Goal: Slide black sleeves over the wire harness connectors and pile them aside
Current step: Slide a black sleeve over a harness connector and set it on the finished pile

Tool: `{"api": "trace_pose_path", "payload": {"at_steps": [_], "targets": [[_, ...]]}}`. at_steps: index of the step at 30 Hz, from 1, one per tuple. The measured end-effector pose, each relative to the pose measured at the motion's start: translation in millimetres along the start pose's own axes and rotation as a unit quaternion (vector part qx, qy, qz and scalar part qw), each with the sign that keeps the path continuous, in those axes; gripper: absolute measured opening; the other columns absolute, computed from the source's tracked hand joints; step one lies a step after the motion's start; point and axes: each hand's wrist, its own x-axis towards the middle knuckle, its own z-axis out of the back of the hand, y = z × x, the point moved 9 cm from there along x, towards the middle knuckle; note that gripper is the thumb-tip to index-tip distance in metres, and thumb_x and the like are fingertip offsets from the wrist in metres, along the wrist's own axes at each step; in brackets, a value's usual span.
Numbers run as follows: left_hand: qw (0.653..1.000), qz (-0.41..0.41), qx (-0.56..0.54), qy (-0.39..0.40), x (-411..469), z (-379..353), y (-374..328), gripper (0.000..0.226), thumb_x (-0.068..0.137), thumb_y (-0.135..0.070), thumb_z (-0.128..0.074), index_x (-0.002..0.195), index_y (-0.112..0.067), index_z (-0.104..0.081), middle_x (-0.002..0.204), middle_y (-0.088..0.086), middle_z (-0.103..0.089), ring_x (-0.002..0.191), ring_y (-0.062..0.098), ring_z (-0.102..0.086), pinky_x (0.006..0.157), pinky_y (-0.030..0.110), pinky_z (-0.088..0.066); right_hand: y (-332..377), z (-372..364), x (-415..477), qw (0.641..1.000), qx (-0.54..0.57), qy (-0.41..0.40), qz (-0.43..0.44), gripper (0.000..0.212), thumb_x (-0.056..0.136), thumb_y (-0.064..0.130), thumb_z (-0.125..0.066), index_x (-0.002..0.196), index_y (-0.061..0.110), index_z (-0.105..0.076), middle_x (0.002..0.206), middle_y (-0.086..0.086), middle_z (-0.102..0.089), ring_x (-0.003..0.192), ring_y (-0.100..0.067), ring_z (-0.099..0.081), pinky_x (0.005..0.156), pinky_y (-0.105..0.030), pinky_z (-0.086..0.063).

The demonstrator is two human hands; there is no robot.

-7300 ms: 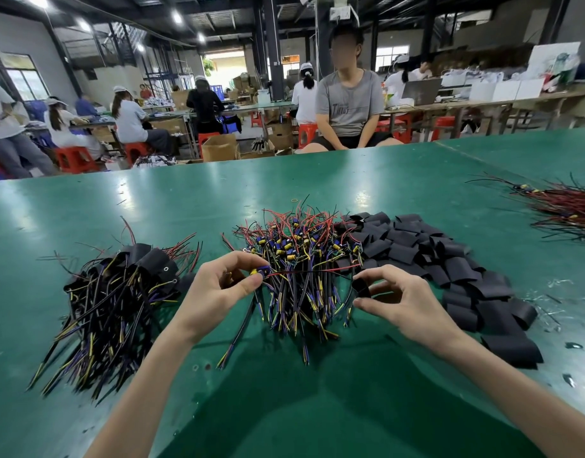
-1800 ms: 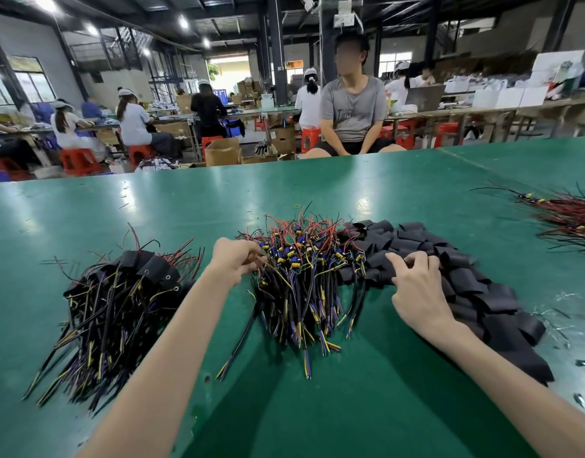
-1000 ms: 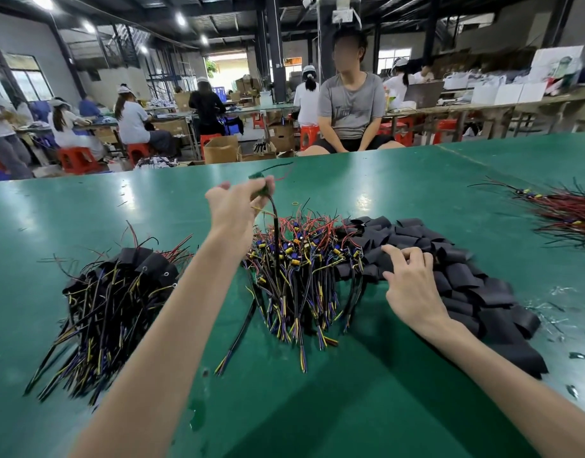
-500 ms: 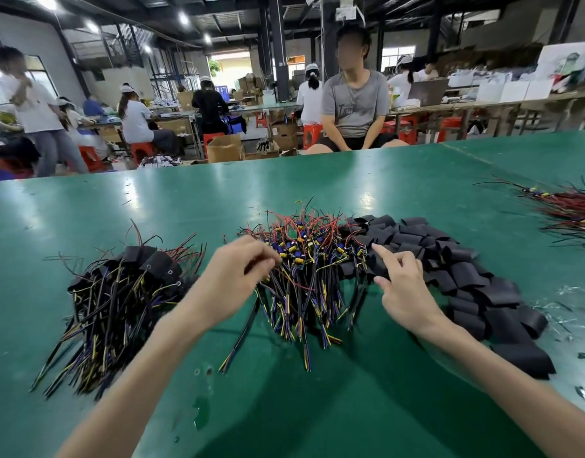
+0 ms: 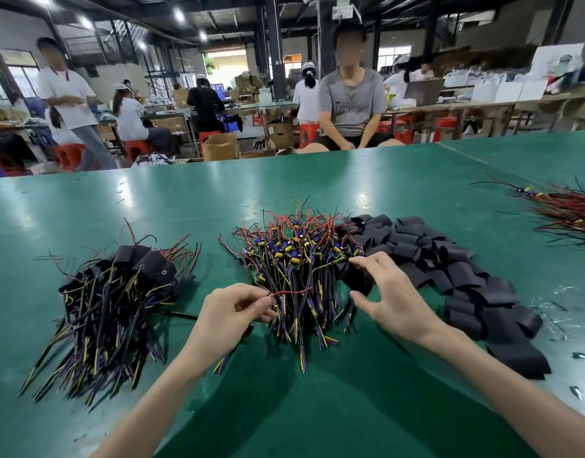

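Pinching a red lead [image 5: 291, 290] at the near edge of the unsleeved harness pile [image 5: 294, 256], the left hand [image 5: 233, 314] singles out one harness. Just right of that pile, the right hand [image 5: 391, 294] curls thumb and forefinger round a black sleeve [image 5: 352, 279]. Free the harness fully, then feed its connector in straight. Sleeved harnesses [image 5: 119, 292] lie left of the pile.

Single head-worn view (wide-angle), facing forward and down over table [image 5: 416, 180]; left hand [image 5: 231, 312] and right hand [image 5: 390, 302] close in, bottom centre; workshop [image 5: 251, 77] far behind at top.
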Motion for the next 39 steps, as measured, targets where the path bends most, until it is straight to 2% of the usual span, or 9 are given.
{"api": "trace_pose_path", "payload": {"at_steps": [2,6,13,19,23,28,32,39], "targets": [[0.999,-0.034,0.007,-0.029,-4,0,-7,0.01,0.084,-0.001,-0.067,0.078,-0.007,-0.072,0.08,0.005,-0.07,0.064,0.017,-0.07,0.067,0.025,-0.056,12,-2,-3,1.0,0.008,0.006,0.028,0.048,0.083,0.011,-0.069,0.128,0.008,-0.053,0.105,0.003,-0.048,0.096,-0.007,-0.048,0.09,-0.005,-0.03],[0.99,-0.114,0.042,-0.077,-13,-4,-25,0.009,0.083,0.002,-0.068,0.077,-0.004,-0.07,0.087,0.001,-0.066,0.058,0.012,-0.067,0.064,0.025,-0.057,30,-8,-7,0.998,0.02,0.014,0.064,0.044,0.079,0.01,-0.071,0.12,0.012,-0.056,0.103,0.008,-0.048,0.094,0.002,-0.045,0.089,-0.005,-0.031],[0.976,-0.19,0.076,-0.079,-19,-5,-35,0.006,0.083,0.004,-0.067,0.08,-0.001,-0.069,0.094,-0.003,-0.062,0.065,0.013,-0.065,0.064,0.034,-0.057,39,-8,-10,0.997,0.03,0.01,0.066,0.043,0.077,0.01,-0.073,0.117,0.013,-0.057,0.1,0.006,-0.051,0.09,-0.004,-0.048,0.086,-0.008,-0.035],[0.969,-0.215,0.092,-0.076,-23,-9,-38,0.008,0.083,0.002,-0.068,0.077,-0.004,-0.067,0.094,-0.009,-0.06,0.064,0.016,-0.063,0.06,0.039,-0.054,44,-8,-12,0.996,0.057,0.007,0.067,0.042,0.077,0.011,-0.075,0.116,0.014,-0.058,0.1,0.007,-0.052,0.091,0.0,-0.049,0.084,-0.009,-0.036],[0.966,-0.226,0.094,-0.08,-24,-9,-42,0.009,0.083,0.001,-0.068,0.078,-0.006,-0.067,0.094,-0.009,-0.06,0.064,0.015,-0.063,0.06,0.038,-0.054,45,-7,-13,0.996,0.062,0.005,0.066,0.043,0.077,0.012,-0.075,0.116,0.014,-0.058,0.101,0.006,-0.053,0.092,-0.005,-0.051,0.085,-0.012,-0.038],[0.968,-0.214,0.085,-0.103,-23,-4,-40,0.011,0.084,0.001,-0.067,0.076,-0.005,-0.066,0.093,-0.006,-0.06,0.065,0.017,-0.062,0.059,0.04,-0.053,48,-4,-13,0.995,0.068,-0.003,0.072,0.042,0.076,0.01,-0.076,0.114,0.014,-0.059,0.1,0.006,-0.054,0.092,-0.005,-0.051,0.084,-0.009,-0.037],[0.961,-0.227,0.111,-0.109,-26,-5,-44,0.01,0.082,0.002,-0.068,0.076,-0.005,-0.066,0.092,-0.008,-0.059,0.065,0.012,-0.06,0.059,0.036,-0.051,51,-2,-13,0.994,0.073,-0.009,0.077,0.042,0.075,0.009,-0.077,0.113,0.014,-0.059,0.099,0.005,-0.054,0.091,-0.005,-0.052,0.083,-0.008,-0.037],[0.95,-0.262,0.14,-0.101,-30,-9,-50,0.008,0.082,0.0,-0.068,0.076,-0.004,-0.065,0.093,-0.005,-0.059,0.067,0.012,-0.059,0.061,0.032,-0.051,50,0,-14,0.995,0.078,-0.014,0.066,0.041,0.077,0.012,-0.076,0.114,0.015,-0.059,0.102,0.005,-0.055,0.095,-0.004,-0.052,0.087,-0.009,-0.036]]}}
